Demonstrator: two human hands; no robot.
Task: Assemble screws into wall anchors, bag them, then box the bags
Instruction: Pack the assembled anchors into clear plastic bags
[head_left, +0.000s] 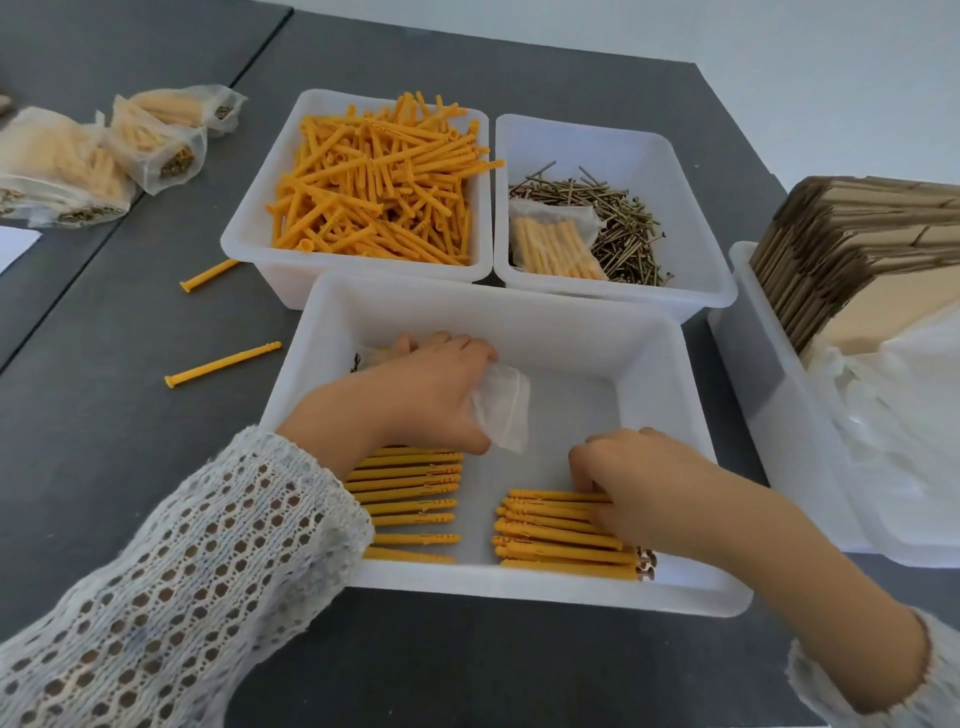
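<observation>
A white work bin (649, 332) sits nearest me. Inside it lie two rows of orange anchors with screws in them, a left row (415, 499) and a right row (556, 535). My left hand (421, 395) holds a small clear plastic bag (501, 408) over the bin's middle. My right hand (639, 478) rests on the right row, its fingers curled over the top anchors. Behind stand a bin of loose orange anchors (374, 182) and a bin of screws (618, 228) with one filled bag (556, 241) on top.
Filled bags (93, 156) lie at the far left of the grey table. Two loose anchors (223, 364) lie left of the work bin. A bin at the right holds flat cardboard boxes (852, 234) and empty clear bags (898, 415).
</observation>
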